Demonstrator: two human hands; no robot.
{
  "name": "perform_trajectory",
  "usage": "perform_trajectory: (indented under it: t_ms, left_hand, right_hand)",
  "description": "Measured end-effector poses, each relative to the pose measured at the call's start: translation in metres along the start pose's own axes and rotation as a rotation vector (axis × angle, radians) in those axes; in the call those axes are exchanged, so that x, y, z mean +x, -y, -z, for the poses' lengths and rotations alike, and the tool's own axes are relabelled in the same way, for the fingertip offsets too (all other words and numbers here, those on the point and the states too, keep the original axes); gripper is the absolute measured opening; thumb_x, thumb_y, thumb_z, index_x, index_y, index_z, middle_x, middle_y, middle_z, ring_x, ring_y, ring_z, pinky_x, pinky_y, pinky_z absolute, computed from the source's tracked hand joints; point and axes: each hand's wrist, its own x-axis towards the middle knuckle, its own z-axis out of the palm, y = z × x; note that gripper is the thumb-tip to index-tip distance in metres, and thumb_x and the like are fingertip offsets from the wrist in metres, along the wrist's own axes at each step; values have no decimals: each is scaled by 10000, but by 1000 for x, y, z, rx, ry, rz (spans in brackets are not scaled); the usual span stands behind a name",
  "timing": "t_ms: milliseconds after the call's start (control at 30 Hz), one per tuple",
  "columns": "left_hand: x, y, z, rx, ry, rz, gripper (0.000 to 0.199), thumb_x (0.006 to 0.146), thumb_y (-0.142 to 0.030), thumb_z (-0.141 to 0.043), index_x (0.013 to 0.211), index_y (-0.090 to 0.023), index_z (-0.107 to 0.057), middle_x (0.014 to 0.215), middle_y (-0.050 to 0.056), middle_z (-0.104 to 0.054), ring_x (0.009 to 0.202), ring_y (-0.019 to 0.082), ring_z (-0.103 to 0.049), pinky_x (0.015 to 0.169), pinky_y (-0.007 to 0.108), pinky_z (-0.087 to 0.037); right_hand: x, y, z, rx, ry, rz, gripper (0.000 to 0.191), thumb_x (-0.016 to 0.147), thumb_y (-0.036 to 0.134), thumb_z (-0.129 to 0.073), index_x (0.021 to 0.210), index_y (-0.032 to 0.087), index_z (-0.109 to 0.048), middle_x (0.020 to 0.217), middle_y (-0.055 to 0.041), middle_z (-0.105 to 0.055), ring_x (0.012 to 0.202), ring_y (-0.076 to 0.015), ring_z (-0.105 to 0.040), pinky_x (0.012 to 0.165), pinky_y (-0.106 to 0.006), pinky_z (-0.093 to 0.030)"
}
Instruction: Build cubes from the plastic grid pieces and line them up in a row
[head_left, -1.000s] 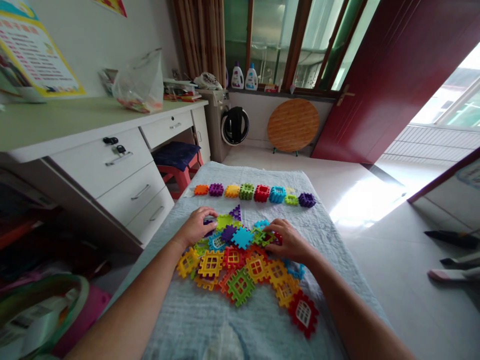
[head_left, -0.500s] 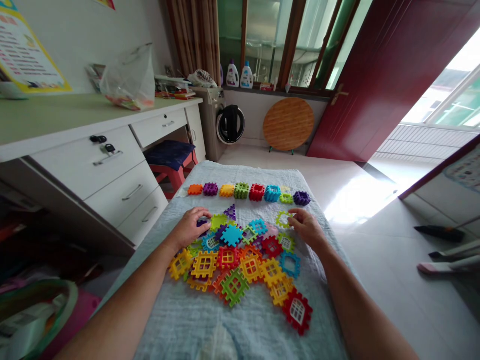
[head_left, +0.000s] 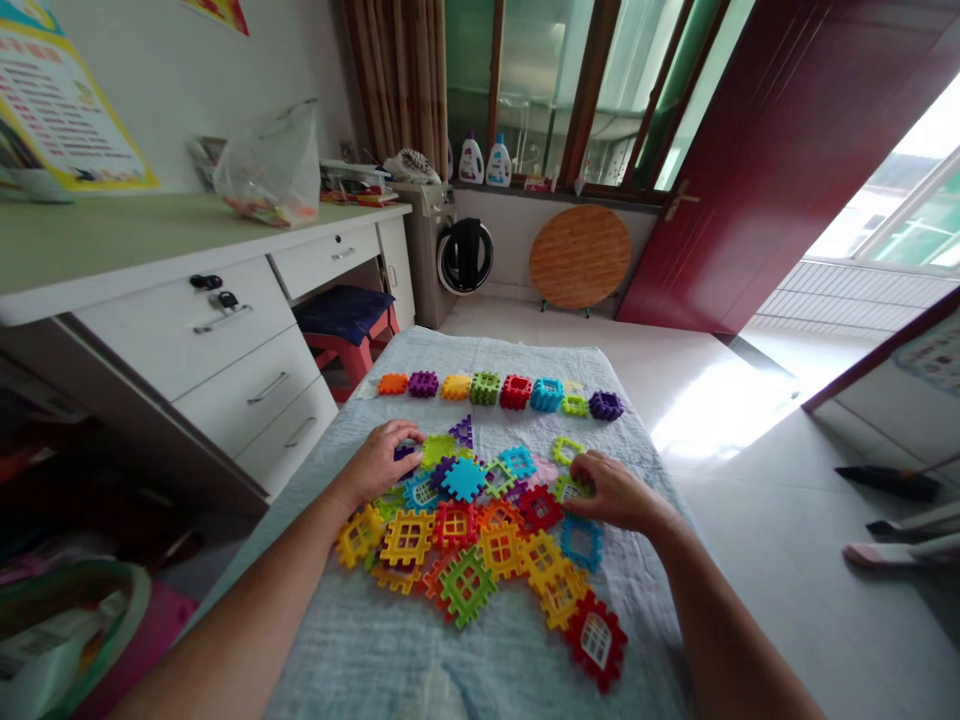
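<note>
Head view: the left hand [head_left: 379,462] rests near the left edge of the blue cloth-covered surface [head_left: 360,640], fingers curled over a dark purple plastic piece [head_left: 406,454]; whether it grips cannot be told. Just beside lies a solid yellow-green square plastic piece [head_left: 438,450]. The right hand [head_left: 619,492], toward the right edge, has thumb and fingers parted about a light green square plastic piece with a white window lattice [head_left: 570,490], touching it; whether they press on it cannot be told. A hollow light green plastic frame [head_left: 557,452] lies on its far side, a hollow blue plastic frame [head_left: 568,541] on its near side. Coloured plastic stacks [head_left: 516,392] line the far edge.
</note>
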Motion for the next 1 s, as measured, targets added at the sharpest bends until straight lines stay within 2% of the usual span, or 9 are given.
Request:
perform_trajectory:
  t_ms: [233,400,467,533,633,700,833,1000]
  left_hand:
    - [0,0,0,16,16,1,325,740,-403,-560,956,-180,-658,1174,113,-593,1128,281,-539,1039,448,-377]
    - [0,3,-1,23,12,-4,328,746,-419,-558,952,-185,-661,1178,106,-595,1122,284,-543,1037,452,-379]
    - [0,3,-1,24,11,-7,330,745,-419,-560,955,-185,-662,1177,105,-596,1122,285,-544,1037,452,-380]
    - [0,3,-1,26,15,-8,332,742,-415,-562,958,-185,-663,1174,105,-597,1122,285,-544,1036,452,-381]
    - [0,2,0,26,10,-7,327,733,-414,-567,950,-190,-666,1165,97,-604,1111,282,-550,1030,449,-389]
    - [0,2,-1,24,3,-8,320,731,-418,-568,940,-195,-667,1159,92,-608,1104,279,-554,1027,446,-392]
    - [0,3,-1,21,-1,-13,323,736,-418,-563,945,-194,-665,1157,97,-606,1108,279,-553,1028,445,-389]
    - [1,4,-1,26,13,-10,327,736,-411,-561,951,-189,-665,1161,107,-602,1113,286,-550,1025,452,-388]
  right_hand:
    - [-3,5,0,52,-19,-1,287,636,293,-674,844,199,-499,863,-19,-543,751,-157,-484,678,-274,-378]
    - [4,-3,-3,237,-61,3,158,694,236,-603,819,202,-513,688,34,-517,612,-119,-433,568,-252,-326]
    - [9,-11,-8,391,-138,-28,134,729,261,-575,844,199,-544,658,39,-507,574,-110,-424,539,-246,-327]
    - [16,-20,-14,537,-273,-88,180,742,319,-573,870,192,-566,646,36,-501,561,-111,-427,525,-248,-341]
    - [27,-30,-21,620,-473,-170,232,734,378,-581,865,188,-583,630,34,-499,549,-118,-427,521,-257,-351]
    - [32,-31,-24,577,-541,-212,229,729,382,-583,853,190,-593,630,30,-517,545,-122,-435,529,-263,-358]
    - [38,-24,-25,399,-567,-238,190,746,360,-561,826,197,-615,649,10,-565,581,-146,-489,586,-285,-392]
    - [42,-23,-30,126,-610,-181,178,772,334,-533,829,203,-639,865,-56,-619,841,-220,-558,820,-369,-419]
